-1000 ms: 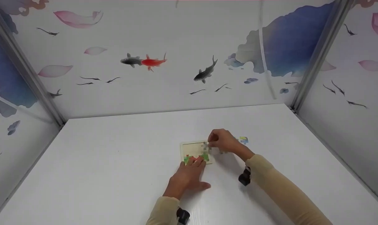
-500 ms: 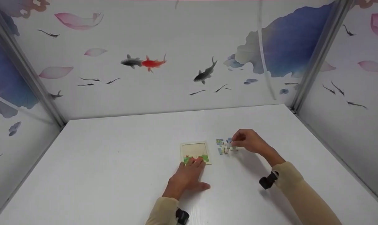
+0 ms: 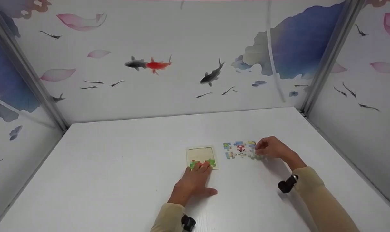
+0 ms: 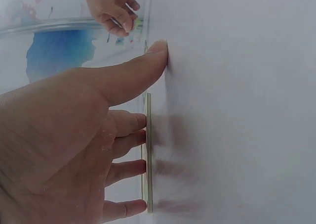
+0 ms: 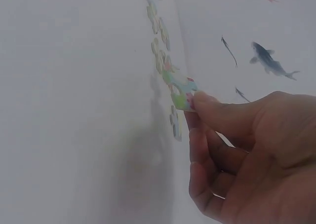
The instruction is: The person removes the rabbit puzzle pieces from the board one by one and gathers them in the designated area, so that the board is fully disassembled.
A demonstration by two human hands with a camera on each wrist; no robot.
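My left hand [image 3: 195, 182] rests its fingertips on the near edge of a small square wooden puzzle tray [image 3: 200, 147]. Its fingers are straight and its thumb is spread, as the left wrist view also shows. Green and red puzzle pieces [image 3: 210, 162] lie along the tray's near side, partly hidden by the fingers. Over to the right, my right hand [image 3: 274, 149] is at the right end of a cluster of loose pieces. In the right wrist view, its thumb and finger pinch a green and light-blue jigsaw piece [image 5: 180, 91], tilted, above the table.
Several loose jigsaw pieces [image 3: 227, 146] lie right of the tray, among them one with a red-and-white animal face [image 3: 241, 149]. White table [image 3: 117, 174] surrounds everything. Painted panels with fish [image 3: 211, 75] stand at the back and sides.
My right hand has moved right, from the tray's upper right corner across the loose pieces to their right end, uncovering them. The left hand has stayed on the tray.
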